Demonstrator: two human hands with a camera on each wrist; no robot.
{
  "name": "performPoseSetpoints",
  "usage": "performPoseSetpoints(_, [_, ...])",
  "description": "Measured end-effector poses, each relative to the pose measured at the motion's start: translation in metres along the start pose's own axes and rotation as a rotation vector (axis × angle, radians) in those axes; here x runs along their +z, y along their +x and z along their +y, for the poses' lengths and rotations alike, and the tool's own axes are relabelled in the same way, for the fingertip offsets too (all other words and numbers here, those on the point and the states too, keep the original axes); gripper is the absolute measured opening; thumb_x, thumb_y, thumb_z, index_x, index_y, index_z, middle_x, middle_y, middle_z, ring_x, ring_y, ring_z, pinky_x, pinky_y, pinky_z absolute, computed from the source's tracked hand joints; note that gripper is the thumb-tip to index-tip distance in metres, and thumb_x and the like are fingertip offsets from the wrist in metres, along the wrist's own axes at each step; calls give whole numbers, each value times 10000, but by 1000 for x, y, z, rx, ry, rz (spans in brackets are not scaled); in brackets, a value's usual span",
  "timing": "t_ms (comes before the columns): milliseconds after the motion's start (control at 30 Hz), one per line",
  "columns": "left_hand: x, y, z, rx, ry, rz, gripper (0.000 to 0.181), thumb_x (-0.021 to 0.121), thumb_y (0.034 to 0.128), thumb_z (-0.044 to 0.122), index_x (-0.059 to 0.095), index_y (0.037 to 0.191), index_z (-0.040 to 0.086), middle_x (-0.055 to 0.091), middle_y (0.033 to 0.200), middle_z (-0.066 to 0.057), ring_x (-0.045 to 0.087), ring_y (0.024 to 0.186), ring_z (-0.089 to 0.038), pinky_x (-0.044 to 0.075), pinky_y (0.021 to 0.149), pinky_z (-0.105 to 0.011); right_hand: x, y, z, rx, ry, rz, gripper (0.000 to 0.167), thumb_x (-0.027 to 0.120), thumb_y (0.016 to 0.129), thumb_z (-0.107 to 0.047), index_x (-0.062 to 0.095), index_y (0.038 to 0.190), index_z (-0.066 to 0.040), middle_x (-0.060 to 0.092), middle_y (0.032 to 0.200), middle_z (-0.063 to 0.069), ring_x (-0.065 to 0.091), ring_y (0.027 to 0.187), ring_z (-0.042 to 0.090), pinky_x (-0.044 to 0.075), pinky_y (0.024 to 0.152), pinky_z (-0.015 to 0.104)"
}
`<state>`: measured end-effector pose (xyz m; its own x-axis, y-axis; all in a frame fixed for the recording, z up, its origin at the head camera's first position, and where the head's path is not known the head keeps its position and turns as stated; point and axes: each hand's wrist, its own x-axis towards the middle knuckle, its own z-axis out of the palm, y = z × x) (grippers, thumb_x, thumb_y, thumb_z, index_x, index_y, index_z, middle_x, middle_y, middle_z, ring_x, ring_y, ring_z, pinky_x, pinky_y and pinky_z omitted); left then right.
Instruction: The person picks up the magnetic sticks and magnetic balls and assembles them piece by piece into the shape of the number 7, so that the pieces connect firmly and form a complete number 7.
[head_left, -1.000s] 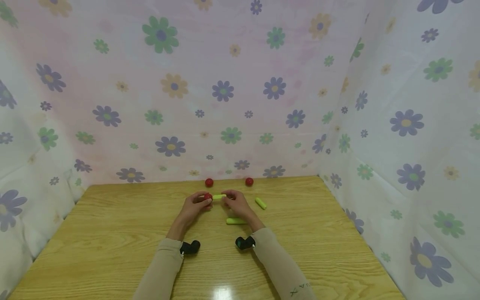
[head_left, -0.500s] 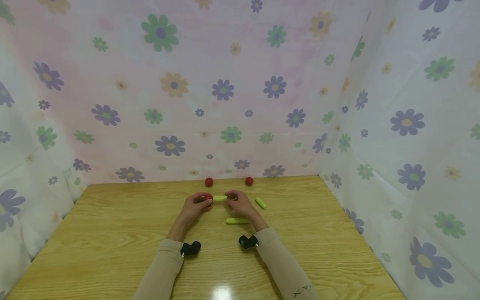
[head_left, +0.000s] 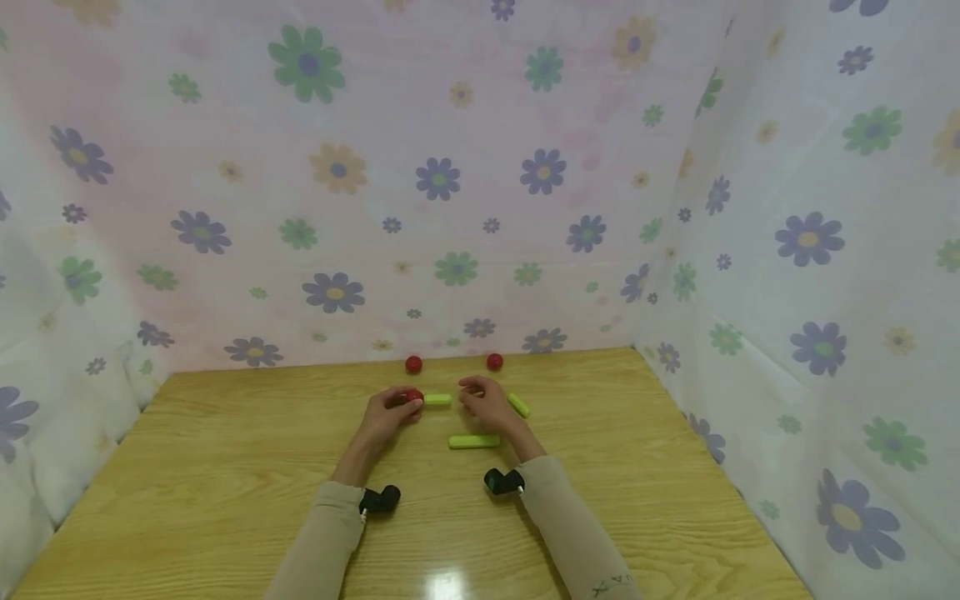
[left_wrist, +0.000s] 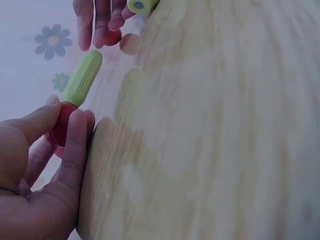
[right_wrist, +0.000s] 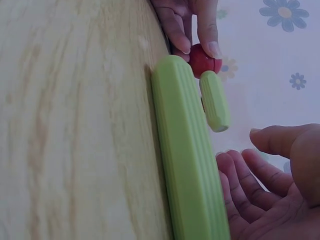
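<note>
Head view: the left hand point(head_left: 385, 414) is pinching a red ball point(head_left: 413, 395) over the wooden table point(head_left: 225, 483), and a short green stick point(head_left: 438, 400) is jutting from that ball toward the right hand point(head_left: 486, 407). The right hand is hovering with its fingers apart from the stick, holding nothing. Two loose red balls point(head_left: 413, 364) are sitting near the table's back edge, while a long green stick point(head_left: 473, 442) is lying nearer the person and another green stick point(head_left: 518, 406) is lying just beyond the right hand, probably all kept within easy reach.

Left wrist view: thumb and fingers are clamping the ball from opposite sides, presumably to steady something round, and this grip is leaving the stick uncovered. Right fingertips are hanging near the stick's free end.

Right wrist view: the right thumb and fingers are spreading well apart, with a gap between them and the short stick. With only the ball being gripped, the stick is keeping its line, so it is likely seating in the ball. The long stick is filling the foreground, lying on the wood.
</note>
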<state>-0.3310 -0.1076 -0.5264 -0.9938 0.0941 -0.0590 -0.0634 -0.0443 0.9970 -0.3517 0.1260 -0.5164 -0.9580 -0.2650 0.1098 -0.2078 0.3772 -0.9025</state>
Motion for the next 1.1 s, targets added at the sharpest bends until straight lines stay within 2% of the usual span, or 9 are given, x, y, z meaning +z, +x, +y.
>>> performPoseSetpoints(100, [1,1,1,1,-3,13,419,669,1001,21,570,1390,-97,596,1214,-217,695,908,-136,611,826,-242,-3,1,0,-24,32,45,323,558,1047,-46,607,1314,128,666,1133,276,692,930,365,610,818,388])
performPoseSetpoints(167, [2,2,0,0,-6,19,409,668,1001,17,577,1384,-94,597,1208,-206,685,900,-114,606,817,-225,-7,2,-2,-32,61,63,339,547,1053,-48,589,1326,147,653,1139,316,684,947,436,609,841,452])
performPoseSetpoints(333, [4,4,-3,-9,-21,45,385,678,988,0,597,1352,-97,601,1158,-180,679,873,-103,601,786,-208,-16,4,-3,-20,98,124,340,541,1074,-73,586,1343,130,634,1188,349,667,993,495,595,869,536])
performPoseSetpoints(567, [8,5,-4,-18,-13,62,371,680,986,-4,613,1339,-95,590,1166,-197,680,858,-109,602,774,-211,-23,10,3,-1,176,283,312,532,1066,-21,579,1320,155,608,1219,371,638,1011,531,593,863,526])
performPoseSetpoints(733, [8,5,-4,-12,-5,64,385,680,986,-4,607,1352,-102,584,1177,-214,675,873,-120,603,773,-212,-27,18,4,16,181,362,283,512,1065,-6,595,1279,160,617,1202,354,630,1026,541,588,873,538])
performPoseSetpoints(833, [8,4,-4,-5,0,62,394,682,987,4,600,1354,-113,587,1181,-225,676,882,-132,606,772,-215,-31,22,5,14,167,401,254,520,1056,2,623,1245,136,630,1178,345,638,995,531,601,829,489])
performPoseSetpoints(900, [8,3,-4,2,8,62,393,684,988,12,601,1351,-117,589,1185,-233,676,884,-136,604,767,-213,-35,24,8,15,138,431,242,524,1048,-3,640,1223,119,639,1147,325,646,963,496,600,761,395])
performPoseSetpoints(1000, [9,2,-3,-4,15,67,382,688,985,11,616,1344,-99,593,1185,-226,673,884,-131,596,763,-204,-40,29,13,31,107,470,243,531,1038,-30,664,1203,88,650,1104,271,651,915,412,533,675,259])
performPoseSetpoints(1100, [9,2,-3,-7,23,73,369,689,982,3,631,1335,-83,594,1192,-226,670,885,-127,590,763,-199,-46,34,18,65,97,483,263,525,1035,-57,674,1212,67,647,1086,230,644,901,353,473,640,213])
